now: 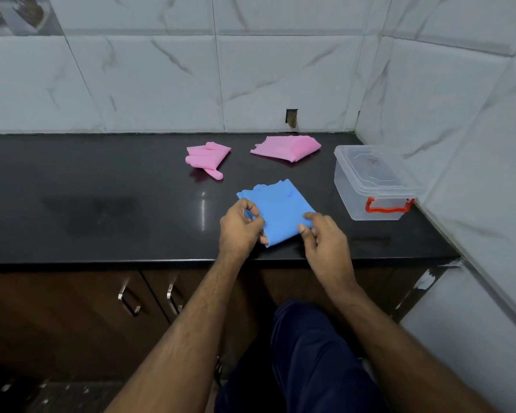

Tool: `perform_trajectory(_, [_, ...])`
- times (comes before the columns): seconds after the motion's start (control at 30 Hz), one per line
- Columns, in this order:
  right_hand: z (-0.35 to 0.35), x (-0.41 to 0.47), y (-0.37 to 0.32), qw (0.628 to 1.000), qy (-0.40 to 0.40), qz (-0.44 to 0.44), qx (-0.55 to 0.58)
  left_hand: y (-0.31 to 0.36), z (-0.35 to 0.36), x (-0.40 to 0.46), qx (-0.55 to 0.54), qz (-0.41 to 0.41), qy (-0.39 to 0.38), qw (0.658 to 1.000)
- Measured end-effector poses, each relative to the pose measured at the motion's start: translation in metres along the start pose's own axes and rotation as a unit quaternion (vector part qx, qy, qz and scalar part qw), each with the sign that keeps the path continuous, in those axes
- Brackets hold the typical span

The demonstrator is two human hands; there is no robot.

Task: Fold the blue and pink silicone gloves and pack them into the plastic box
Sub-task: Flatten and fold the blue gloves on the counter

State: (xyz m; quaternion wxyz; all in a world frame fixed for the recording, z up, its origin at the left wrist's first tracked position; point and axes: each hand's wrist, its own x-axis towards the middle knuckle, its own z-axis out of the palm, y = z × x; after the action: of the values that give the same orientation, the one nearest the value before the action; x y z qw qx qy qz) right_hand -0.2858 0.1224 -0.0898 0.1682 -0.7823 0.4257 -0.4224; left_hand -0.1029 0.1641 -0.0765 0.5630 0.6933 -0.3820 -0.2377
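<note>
Both grips pinch blue glove: left hand, right hand; fingertips partly hidden underneath.

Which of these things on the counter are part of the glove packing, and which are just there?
Part of the job:
blue glove, held by left hand and right hand
two pink gloves
plastic box, lid on

Just there:
counter
cupboard handles
wall tiles
</note>
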Motion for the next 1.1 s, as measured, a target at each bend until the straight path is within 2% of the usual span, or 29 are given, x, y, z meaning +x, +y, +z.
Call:
perform_trajectory(0.13, [-0.002, 0.021, -0.007, 0.980, 0.031, 0.182, 0.069, 0.002, 0.000, -0.003, -0.009, -0.016, 0.002, 1.000])
perform_trajectory(0.23, [-0.011, 0.045, -0.004, 0.963, -0.059, 0.263, -0.008, 0.002, -0.001, -0.004, -0.014, -0.024, -0.002, 1.000])
perform_trajectory(0.3, [-0.013, 0.056, -0.002, 0.956, -0.120, 0.265, -0.049, 0.002, -0.001, -0.003, -0.015, -0.028, -0.003, 1.000])
perform_trajectory(0.4, [-0.014, 0.067, -0.004, 0.944, -0.151, 0.291, -0.033, 0.003, -0.003, -0.003, -0.018, -0.033, -0.004, 0.999])
perform_trajectory(0.53, [-0.018, 0.070, -0.010, 0.908, -0.183, 0.366, 0.092, 0.002, -0.010, -0.004, -0.011, -0.025, -0.033, 0.999])
perform_trajectory(0.63, [-0.017, 0.069, -0.012, 0.903, -0.208, 0.361, 0.103, 0.000, -0.021, -0.003, -0.011, -0.021, -0.065, 0.998])
perform_trajectory(0.7, [-0.013, 0.068, -0.016, 0.894, -0.207, 0.361, 0.168, 0.000, -0.030, -0.003, -0.016, -0.020, -0.079, 0.997])
perform_trajectory(0.8, [-0.007, 0.065, -0.030, 0.848, -0.229, 0.378, 0.291, -0.001, -0.043, -0.002, -0.018, -0.027, -0.091, 0.995])
perform_trajectory(0.87, [-0.002, 0.062, -0.038, 0.833, -0.238, 0.384, 0.319, -0.003, -0.050, -0.002, -0.021, -0.034, -0.098, 0.994])
perform_trajectory(0.97, [0.010, 0.055, -0.045, 0.822, -0.238, 0.394, 0.335, -0.008, -0.064, -0.002, -0.025, -0.044, -0.089, 0.995])
perform_trajectory(1.1, [0.035, 0.048, -0.063, 0.808, -0.223, 0.401, 0.370, -0.013, -0.090, 0.003, -0.024, -0.051, -0.031, 0.998])
